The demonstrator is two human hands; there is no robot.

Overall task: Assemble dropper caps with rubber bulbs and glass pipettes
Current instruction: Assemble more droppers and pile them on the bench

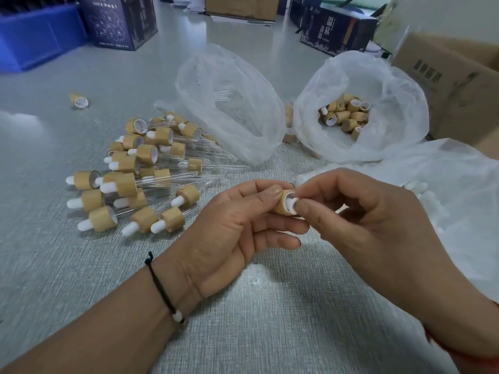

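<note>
My left hand [237, 225] grips a bamboo-coloured dropper cap [284, 203] between thumb and fingers, its open side turned to the right. My right hand [359, 211] pinches a white rubber bulb [293, 202] at the cap's opening. To the left lies a pile of assembled droppers [135, 179] with white bulbs and glass pipettes. A plastic bag [232, 103] behind holds loose glass pipettes. Another bag [378, 109] holds several empty caps [344, 116].
A lone cap [79, 100] lies far left on the grey table. A third bag [459, 190] with white bulbs sits on the right. Blue bin [35, 41], dark printed boxes [118, 22] and a cardboard box [453, 85] line the back and right.
</note>
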